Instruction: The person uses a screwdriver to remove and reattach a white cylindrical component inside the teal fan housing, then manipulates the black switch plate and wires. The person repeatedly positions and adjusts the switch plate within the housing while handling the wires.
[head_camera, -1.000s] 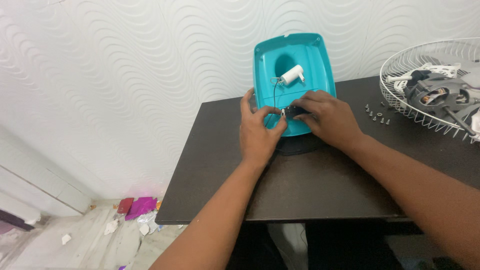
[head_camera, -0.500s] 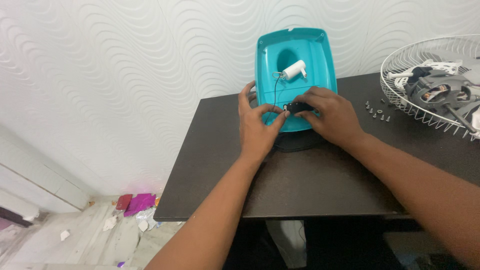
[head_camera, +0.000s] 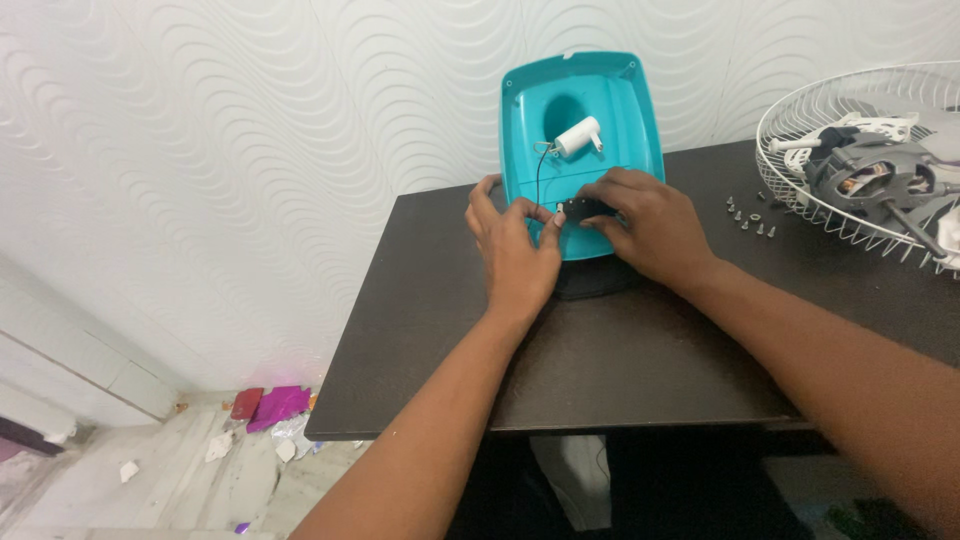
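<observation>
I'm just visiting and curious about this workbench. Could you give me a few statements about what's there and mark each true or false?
1. Both hands rest on the teal housing. True: the left hand and right hand meet at its lower edge.
2. A white cylinder sits inside the housing. True, with thin wires running down from it.
3. The wire grille lies on the floor. False: it lies on the dark table, at the right.
4. The screws are piled inside the housing. False: they lie loose on the table between the housing and the grille.
5. The wall behind is plain and smooth. False: it has a wavy relief pattern.
</observation>
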